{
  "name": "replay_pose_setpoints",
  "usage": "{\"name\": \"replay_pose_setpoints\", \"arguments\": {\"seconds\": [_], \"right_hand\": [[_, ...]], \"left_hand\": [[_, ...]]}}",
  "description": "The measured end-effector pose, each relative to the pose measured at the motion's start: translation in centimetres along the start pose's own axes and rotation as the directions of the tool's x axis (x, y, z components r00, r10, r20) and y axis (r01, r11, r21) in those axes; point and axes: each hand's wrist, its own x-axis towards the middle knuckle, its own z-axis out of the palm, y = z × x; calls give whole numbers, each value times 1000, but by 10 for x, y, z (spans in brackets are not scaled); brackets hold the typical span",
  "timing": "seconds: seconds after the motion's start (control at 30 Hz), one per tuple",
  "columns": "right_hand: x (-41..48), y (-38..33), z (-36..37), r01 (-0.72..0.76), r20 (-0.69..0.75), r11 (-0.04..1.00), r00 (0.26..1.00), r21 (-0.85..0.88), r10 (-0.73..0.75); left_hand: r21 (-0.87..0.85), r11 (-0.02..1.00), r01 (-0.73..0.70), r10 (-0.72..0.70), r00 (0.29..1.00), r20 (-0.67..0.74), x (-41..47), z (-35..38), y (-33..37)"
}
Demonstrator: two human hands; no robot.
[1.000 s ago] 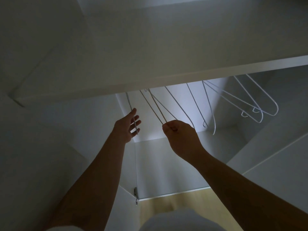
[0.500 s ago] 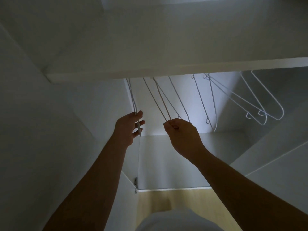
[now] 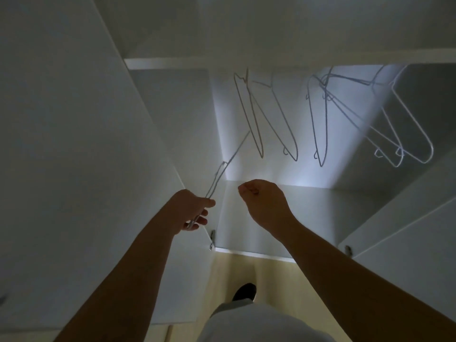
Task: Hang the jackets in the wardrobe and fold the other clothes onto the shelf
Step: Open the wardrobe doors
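Note:
I stand inside a dim white wardrobe. My left hand (image 3: 191, 212) grips a thin white wire hanger (image 3: 218, 174), pulled down and off the rail, its hook pointing up to the right. My right hand (image 3: 262, 202) hovers beside it with fingers curled and nothing in it. Several more white wire hangers (image 3: 320, 124) dangle under the shelf (image 3: 283, 59) above. No jackets or other clothes are in view.
The white wardrobe side panel (image 3: 74, 119) stands close on the left, an open door (image 3: 407, 233) on the right. Below lie the wardrobe floor edge (image 3: 254, 254), pale wooden flooring (image 3: 234, 275) and my dark shoe (image 3: 244, 291).
My left hand has pulled one hanger down off the rail. My right hand has let go of the hangers it pinched, which now swing free. My view has tilted downward.

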Motion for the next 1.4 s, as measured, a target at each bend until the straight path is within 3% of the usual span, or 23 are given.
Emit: {"name": "replay_pose_setpoints", "arguments": {"seconds": [0.2, 0.33, 0.47, 0.5, 0.57, 0.67, 0.8, 0.93, 1.07, 1.2, 1.4], "right_hand": [[-42, 35, 1, -130, 133, 991, 982, -35, 133], [-68, 62, -4, -236, 157, 970, 958, -55, 241], [-81, 84, -3, -415, 131, 908, 899, -54, 418], [-83, 90, -1, -477, 127, 879, 871, -5, 474], [-90, 102, 1, -587, 76, 770, 805, 251, 588], [-111, 113, 4, -652, 71, 438, 602, 619, 795], [-158, 122, 14, -511, 136, 89, 386, 855, 912], [-221, 124, 28, -289, 107, -45, 201, 956, 974], [-293, 120, 46, -38, 100, -99, 34, 994, 994], [-366, 105, 75, 203, 114, -90, -109, 975, 988], [-475, 81, 139, 538, 170, -36, -201, 842, 965]], "left_hand": [[387, 921, -46, 26, 998, 56, -25, 26, -11], [612, 776, -154, 85, 986, 141, -21, 57, 2], [718, 616, -323, 108, 938, 329, -3, 92, 27], [735, 565, -373, 106, 917, 385, 2, 102, 33], [754, 434, -492, 76, 854, 514, 11, 125, 47], [718, 180, -672, -14, 728, 685, 19, 159, 68], [551, -149, -821, -131, 569, 812, 2, 214, 81], [328, -315, -891, -251, 411, 876, -53, 269, 61], [73, -435, -897, -359, 247, 900, -131, 311, 17], [-170, -536, -827, -467, 123, 876, -215, 330, -42], [-382, -494, -781, -549, -60, 834, -318, 339, -154]]}}
